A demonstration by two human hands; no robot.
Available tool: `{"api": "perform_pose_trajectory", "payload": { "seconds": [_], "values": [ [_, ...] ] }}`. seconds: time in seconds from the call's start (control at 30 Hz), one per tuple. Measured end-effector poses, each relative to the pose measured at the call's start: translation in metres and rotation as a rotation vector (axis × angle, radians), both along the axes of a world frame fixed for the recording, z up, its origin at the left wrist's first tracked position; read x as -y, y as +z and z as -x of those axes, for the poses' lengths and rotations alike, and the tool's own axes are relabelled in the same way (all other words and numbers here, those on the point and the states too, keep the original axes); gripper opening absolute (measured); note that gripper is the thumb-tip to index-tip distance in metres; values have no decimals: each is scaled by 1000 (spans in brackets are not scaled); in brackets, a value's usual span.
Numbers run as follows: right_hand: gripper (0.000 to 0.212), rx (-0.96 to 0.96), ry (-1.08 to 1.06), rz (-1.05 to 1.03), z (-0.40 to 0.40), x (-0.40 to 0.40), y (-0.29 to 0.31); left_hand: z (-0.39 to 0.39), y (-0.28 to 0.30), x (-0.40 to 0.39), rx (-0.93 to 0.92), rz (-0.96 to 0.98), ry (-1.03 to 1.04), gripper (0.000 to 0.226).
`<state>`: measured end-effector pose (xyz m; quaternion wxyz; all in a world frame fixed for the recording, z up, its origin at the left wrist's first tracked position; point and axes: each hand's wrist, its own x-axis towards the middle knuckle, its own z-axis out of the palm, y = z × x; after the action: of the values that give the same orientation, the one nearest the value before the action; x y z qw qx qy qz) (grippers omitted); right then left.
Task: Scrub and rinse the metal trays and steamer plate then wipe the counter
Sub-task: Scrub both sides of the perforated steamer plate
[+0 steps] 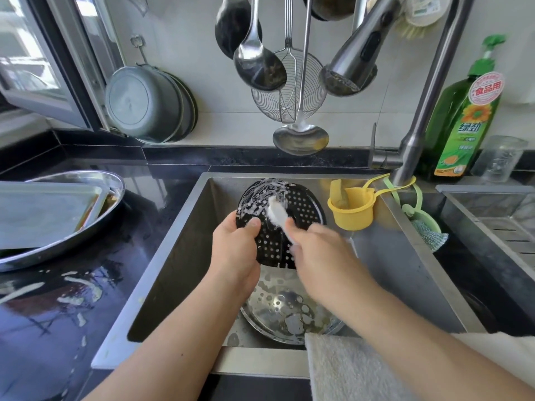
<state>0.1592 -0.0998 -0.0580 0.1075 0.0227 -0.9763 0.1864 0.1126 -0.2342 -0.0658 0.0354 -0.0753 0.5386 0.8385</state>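
Left hand (237, 244) grips the 8 o'clock edge of the black perforated steamer plate (298, 215), held tilted over the sink (173, 235) at frame centre. Right hand (321, 250) is closed round a white brush (278, 214), blurred, head on the sudsy upper plate face. Metal trays (43, 215) sit stacked on the desk (72, 299) at 9 o'clock, well apart from the sink.

Black glossy worktop (86, 299), wet, with pale suds streaks left of the left hand (234, 244). Farther left on it: round metal tray (95, 227) with a rectangular tray (43, 212) lying in it. Beyond the right hand (321, 256): green detergent bottle (460, 125) and clear cup (498, 160) at the back.
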Motion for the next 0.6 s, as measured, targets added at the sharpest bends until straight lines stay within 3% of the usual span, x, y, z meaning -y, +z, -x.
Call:
{"api": "perform_pose_trajectory", "payload": {
  "seconds": [0.1,0.23,0.4,0.6],
  "values": [
    [56,73,77,-26,-15,14,2,2,2,2,-27,-38,66,29],
    [60,10,-54,-72,5,8,10,-1,4,-5,-57,7,55,28],
    [62,116,80,-107,-14,18,5,4,-1,3,-19,-16,111,28],
    [77,51,-75,-253,-1,16,12,0,-2,-8,-20,-29,10,28]
  ]
}}
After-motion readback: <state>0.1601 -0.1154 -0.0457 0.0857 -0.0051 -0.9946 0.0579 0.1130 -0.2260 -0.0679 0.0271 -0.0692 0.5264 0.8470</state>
